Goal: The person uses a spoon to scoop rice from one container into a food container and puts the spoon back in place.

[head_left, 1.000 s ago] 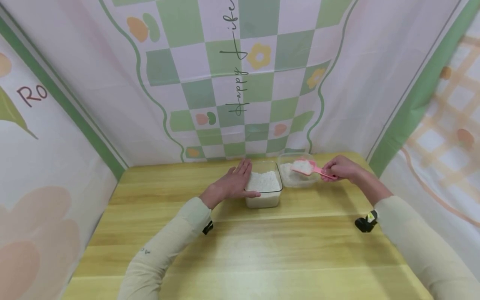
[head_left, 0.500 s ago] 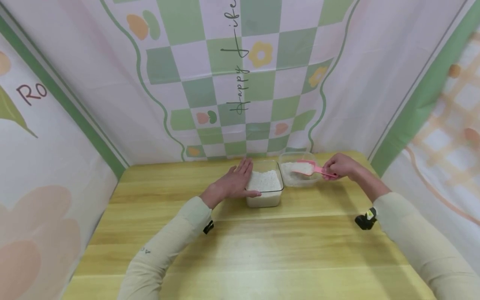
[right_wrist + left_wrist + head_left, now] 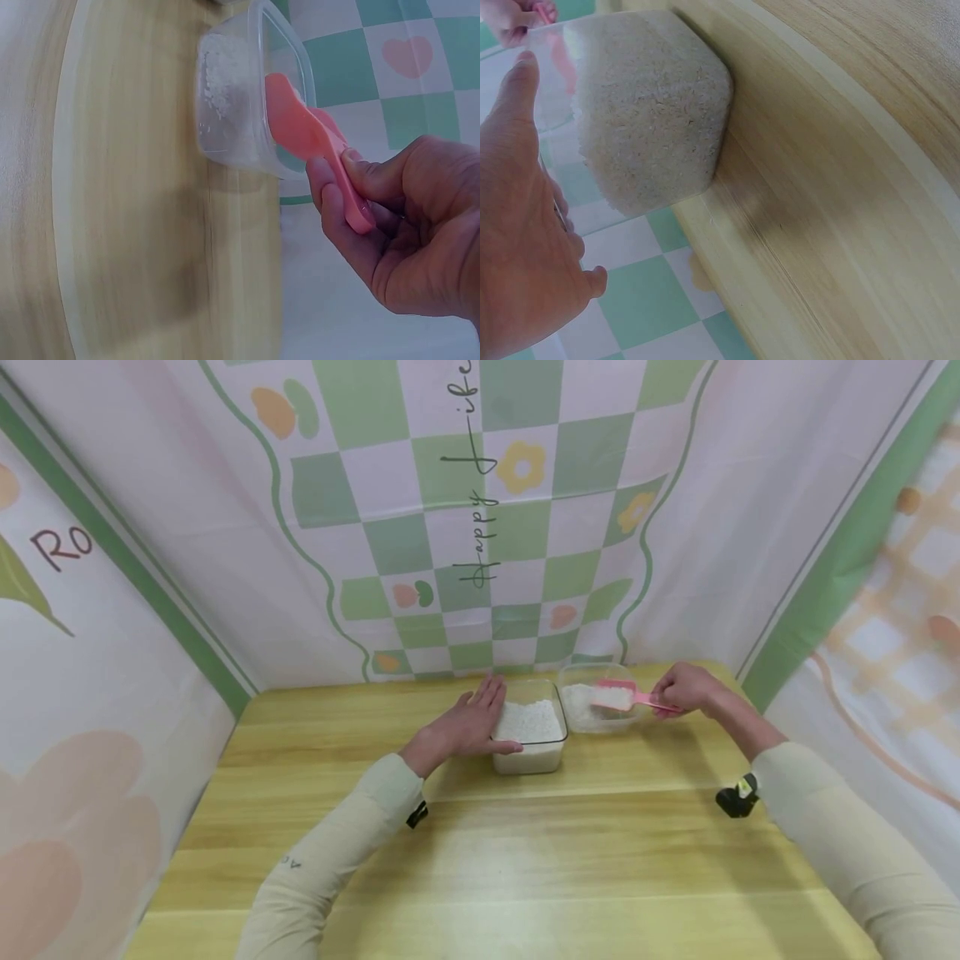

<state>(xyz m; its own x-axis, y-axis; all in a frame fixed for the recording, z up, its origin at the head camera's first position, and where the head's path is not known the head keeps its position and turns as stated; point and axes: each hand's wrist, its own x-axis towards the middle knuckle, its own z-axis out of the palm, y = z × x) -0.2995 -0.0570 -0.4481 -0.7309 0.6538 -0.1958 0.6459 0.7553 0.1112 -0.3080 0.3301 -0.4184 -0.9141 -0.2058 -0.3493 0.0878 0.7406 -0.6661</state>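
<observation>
My left hand point(image 3: 474, 724) lies with straight fingers along the left rim of a clear glass container point(image 3: 528, 764), its thumb across the front edge. White rice point(image 3: 652, 105) fills much of that container, seen through its wall in the left wrist view. Between thumb and fingers, my right hand point(image 3: 420, 225) grips the handle of a pink scoop point(image 3: 300, 124). The scoop's head, loaded with rice in the head view, is over a smaller clear plastic container point(image 3: 232, 142). Some rice point(image 3: 221, 71) is heaped inside this second container, towards its left side in the head view.
Both containers stand side by side near the back edge of the wooden table point(image 3: 480, 860). Right behind it hangs a green-and-white checked curtain point(image 3: 517, 535). Further curtains flank the table on left and right. A black wrist device point(image 3: 737, 797) sits on the right sleeve.
The right hand and pink scoop have shifted slightly to the right over the plastic container. The left hand stays at the glass container.
</observation>
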